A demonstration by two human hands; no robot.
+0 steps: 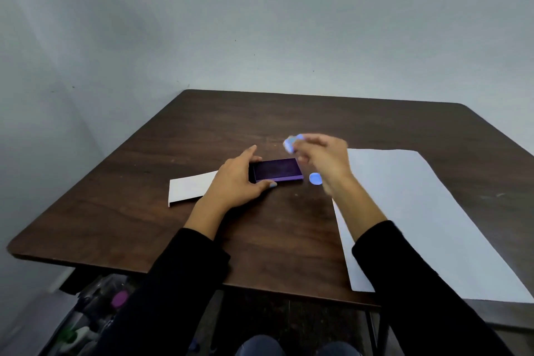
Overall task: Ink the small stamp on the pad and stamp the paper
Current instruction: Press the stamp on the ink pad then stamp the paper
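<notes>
Above the ink pad [277, 170], the small stamp [291, 143] is pinched by the right hand [323, 159].
The pad's left end is gripped between the left hand's [237, 182] thumb and fingers.

bare table [289, 121] behind ink pad [277, 169], cap [315, 178] beside it

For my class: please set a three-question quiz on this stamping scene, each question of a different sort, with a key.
1. True or false: the right hand holds the small stamp in the air, clear of the large white paper.
2. Which hand steadies the purple ink pad? A) the left hand B) the right hand C) neither
3. Fill in: the round blue cap lies on the table between the pad and the ____.

Key: 1 true; 2 A; 3 paper.
</notes>
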